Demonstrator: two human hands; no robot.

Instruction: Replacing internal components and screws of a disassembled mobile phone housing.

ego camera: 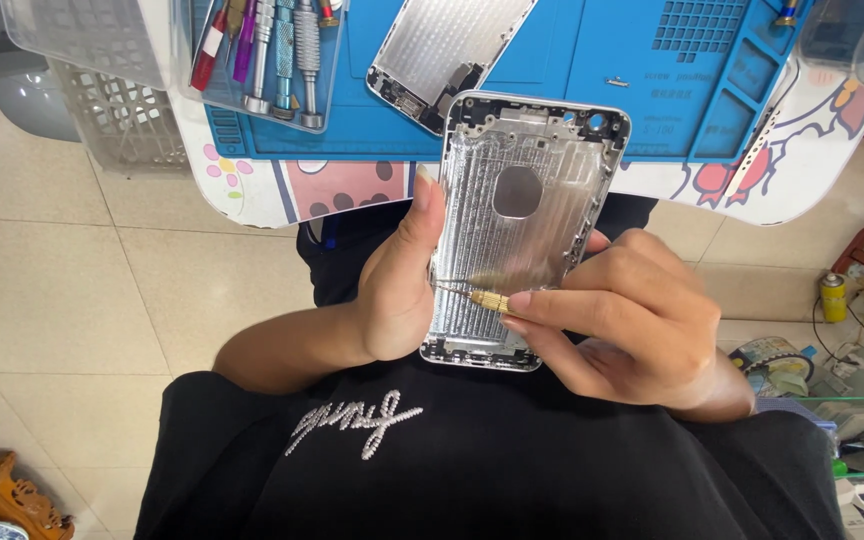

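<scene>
A person seated at a repair bench [252, 195] works on a bare silver phone housing [522, 230], held inner side up over the lap just short of the bench edge. The left hand [397, 285] closes its grip along the housing's long left edge, thumb lying up the rim, apparently to steady the shell and tilt it toward the eye. The right hand [632, 330] pinches a slim brass-collared tool [487, 299] between thumb and forefinger, its fine tip laid across the ribbed inner wall in the lower part of the shell; the low, close hold looks chosen for control. On the blue work mat [632, 80] beyond lies a second phone housing [442, 55], and a clear tray of screwdrivers [272, 60] sits at the mat's left end, within reach. A pale basket [117, 120] stands just left of the bench
</scene>
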